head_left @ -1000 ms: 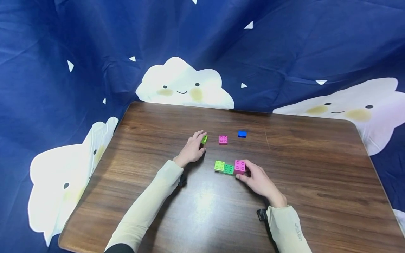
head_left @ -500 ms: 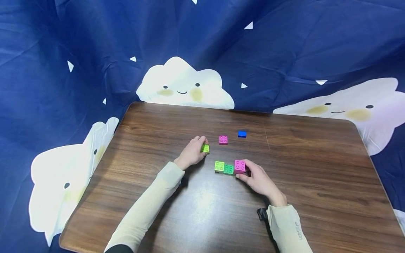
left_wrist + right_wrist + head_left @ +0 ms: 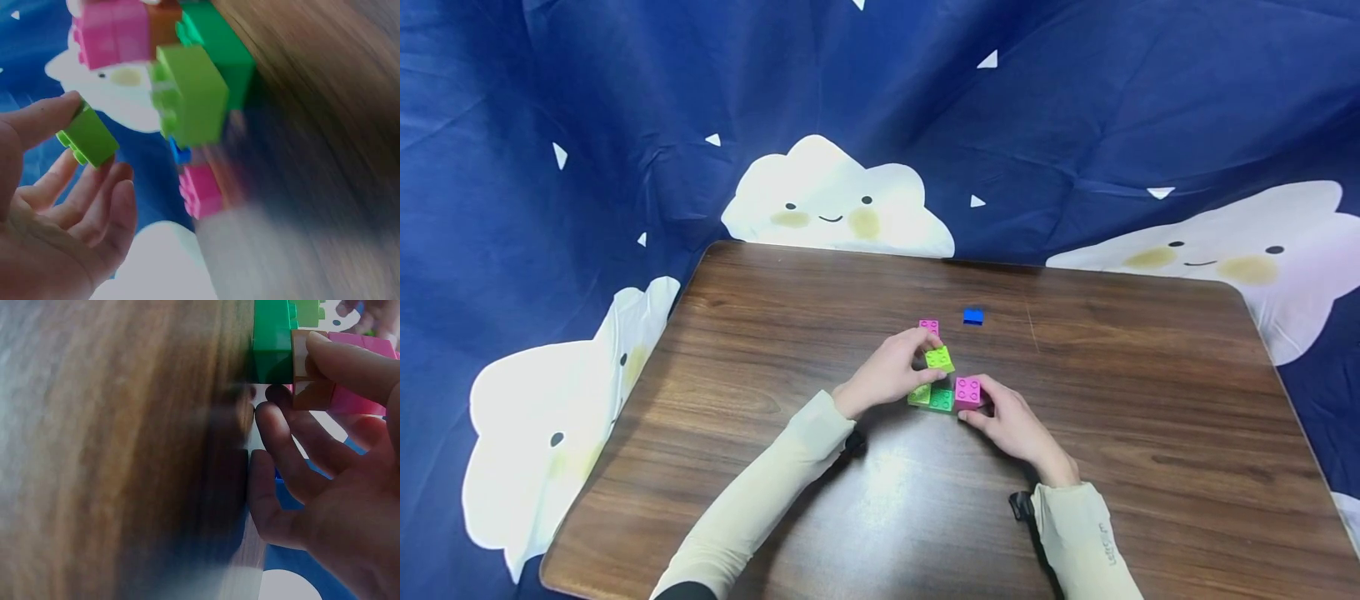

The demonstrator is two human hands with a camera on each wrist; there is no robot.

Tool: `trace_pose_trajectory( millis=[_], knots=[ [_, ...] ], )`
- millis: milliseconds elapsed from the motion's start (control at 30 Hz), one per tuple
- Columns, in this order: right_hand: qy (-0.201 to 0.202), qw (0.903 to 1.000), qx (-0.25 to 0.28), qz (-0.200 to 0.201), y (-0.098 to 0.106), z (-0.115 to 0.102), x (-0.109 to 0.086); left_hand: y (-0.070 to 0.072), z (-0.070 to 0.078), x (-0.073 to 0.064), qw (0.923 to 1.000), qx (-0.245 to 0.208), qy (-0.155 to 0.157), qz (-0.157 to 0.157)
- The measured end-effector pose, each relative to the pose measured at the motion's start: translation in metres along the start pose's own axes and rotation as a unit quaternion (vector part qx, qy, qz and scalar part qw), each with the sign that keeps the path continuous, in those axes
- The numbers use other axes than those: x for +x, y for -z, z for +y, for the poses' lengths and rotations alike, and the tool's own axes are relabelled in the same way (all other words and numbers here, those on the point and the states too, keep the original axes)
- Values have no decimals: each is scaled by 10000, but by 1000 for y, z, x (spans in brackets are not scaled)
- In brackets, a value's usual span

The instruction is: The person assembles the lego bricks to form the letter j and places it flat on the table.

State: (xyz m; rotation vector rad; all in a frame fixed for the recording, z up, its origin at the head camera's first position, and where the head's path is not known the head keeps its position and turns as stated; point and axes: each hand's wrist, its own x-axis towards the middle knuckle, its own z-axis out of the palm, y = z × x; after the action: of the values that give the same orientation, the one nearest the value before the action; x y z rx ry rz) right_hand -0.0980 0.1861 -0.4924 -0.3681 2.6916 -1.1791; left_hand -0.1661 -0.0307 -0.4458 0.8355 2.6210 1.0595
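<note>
My left hand (image 3: 886,372) pinches a lime green brick (image 3: 939,359) between thumb and fingers, its studs upward. That brick hangs above a joined group of bricks. The group has a lime brick (image 3: 918,397) at its left, a green brick (image 3: 942,401) in the middle and a taller pink-topped stack at its right. Under the pink part (image 3: 359,372) of the stack sits an orange-brown brick (image 3: 312,394), against the green one. My right hand (image 3: 1013,423) grips this stack from the right, the thumb on the orange-brown brick.
Behind the left hand lies a loose pink brick (image 3: 928,326), partly covered by the fingers. A blue brick (image 3: 973,317) lies farther back to its right. The brown wooden table (image 3: 1150,400) ends at a blue curtain (image 3: 1037,125) with white clouds.
My left hand has gripped the lime brick at the left, lifted it and carried it right, over the joined group. My right hand has stayed on the stack.
</note>
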Motion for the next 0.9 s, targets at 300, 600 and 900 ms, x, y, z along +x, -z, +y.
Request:
trace_pose_trajectory(
  millis=[300, 600, 900],
  knots=[
    [146, 9999, 91, 21, -2, 1, 0, -11, 23, -5, 9949, 480, -807, -372],
    [183, 9998, -47, 78, -3, 2, 1, -14, 27, -7, 9825, 1264, -1337, -285],
    [169, 9998, -82, 42, -2, 3, 0, -14, 29, -7, 9765, 1482, -1545, -231]
  ],
)
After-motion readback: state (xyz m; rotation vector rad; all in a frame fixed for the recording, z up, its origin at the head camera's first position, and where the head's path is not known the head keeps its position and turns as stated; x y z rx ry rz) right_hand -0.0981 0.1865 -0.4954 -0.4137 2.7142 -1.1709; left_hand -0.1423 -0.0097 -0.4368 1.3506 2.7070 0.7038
